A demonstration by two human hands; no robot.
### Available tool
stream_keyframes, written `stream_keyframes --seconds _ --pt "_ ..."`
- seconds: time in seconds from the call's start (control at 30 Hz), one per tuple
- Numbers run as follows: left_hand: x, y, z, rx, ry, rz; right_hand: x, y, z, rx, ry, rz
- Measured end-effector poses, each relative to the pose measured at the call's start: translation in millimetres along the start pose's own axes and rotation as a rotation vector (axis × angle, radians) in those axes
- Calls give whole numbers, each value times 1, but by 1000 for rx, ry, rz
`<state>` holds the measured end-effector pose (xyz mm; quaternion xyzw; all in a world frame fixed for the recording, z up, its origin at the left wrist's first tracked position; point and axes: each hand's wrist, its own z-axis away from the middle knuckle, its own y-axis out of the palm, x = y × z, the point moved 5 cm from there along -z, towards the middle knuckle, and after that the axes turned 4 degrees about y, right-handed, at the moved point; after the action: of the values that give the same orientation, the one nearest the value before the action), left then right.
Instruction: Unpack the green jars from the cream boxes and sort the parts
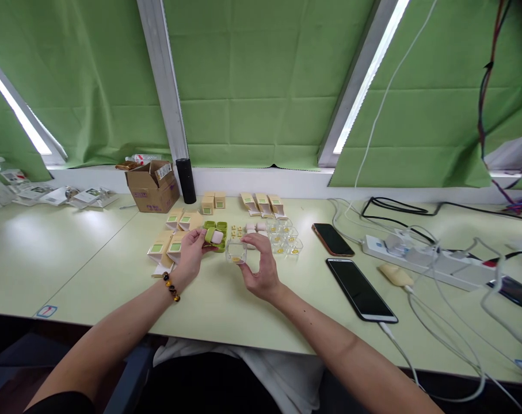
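My left hand (pixel 190 253) pinches a small green holder with a pale pink pad (pixel 216 236) on it, above a green tray with compartments (pixel 221 226). In the fingers of my right hand (pixel 261 270) is a transparent plastic box (pixel 236 253), gripped by its sides, with something yellow near its bottom. The two held things are close together but apart. Behind my right hand stand several transparent boxes (pixel 293 247) with yellow marks. Pale pink pieces (pixel 261 227) and tiny yellow pieces (pixel 234 230) lie between these boxes and the tray.
Open cream cartons (pixel 159 246) lie left of my left hand; more cartons (pixel 263 203) stand farther back. A cardboard box (pixel 152 187) and black bottle (pixel 186 181) are at the back left. Two phones (pixel 361 290), a white power strip (pixel 425 263) and cables occupy the right side.
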<state>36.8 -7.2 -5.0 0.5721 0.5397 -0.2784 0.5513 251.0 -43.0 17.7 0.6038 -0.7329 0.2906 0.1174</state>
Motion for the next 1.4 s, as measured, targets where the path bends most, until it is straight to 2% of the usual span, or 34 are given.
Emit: stream_keyframes --seconds 0.1,0.17,0.3,0.43,0.5,0.63,0.73,0.87,0.93,1.03,1.17,1.27,1.4 --pt "1 0 0 -7 -1 12 1 -4 -3 -58 27 -8" --pt "1 -1 0 -12 0 11 0 -4 -5 -66 94 -39" --pt "0 -1 1 -9 -8 -8 -11 -3 -11 -67 329 -221" --pt "0 -1 1 -1 -7 -12 -29 -17 -20 -173 538 -416" --pt "1 -1 0 -9 -11 -5 -33 -32 -29 -221 567 -417" --pt "2 -1 0 -19 -17 2 -29 -65 -49 -199 530 -371" --pt "1 -1 0 -13 -8 -1 -24 -90 -54 -135 440 -251" --pt "1 -3 -1 -37 -5 11 -23 -123 -32 -86 352 173" --pt "2 -3 -2 -42 -8 18 -28 -132 -13 3 327 372" --pt "3 -3 -2 -36 -11 23 -41 -136 13 180 337 585" --pt "2 -2 -1 -38 -10 19 -63 -135 33 341 433 761" --pt "2 -3 -1 -43 -9 13 -73 -133 36 402 487 782" --pt "3 -4 -2 -49 -11 19 -80 -132 37 431 486 793"
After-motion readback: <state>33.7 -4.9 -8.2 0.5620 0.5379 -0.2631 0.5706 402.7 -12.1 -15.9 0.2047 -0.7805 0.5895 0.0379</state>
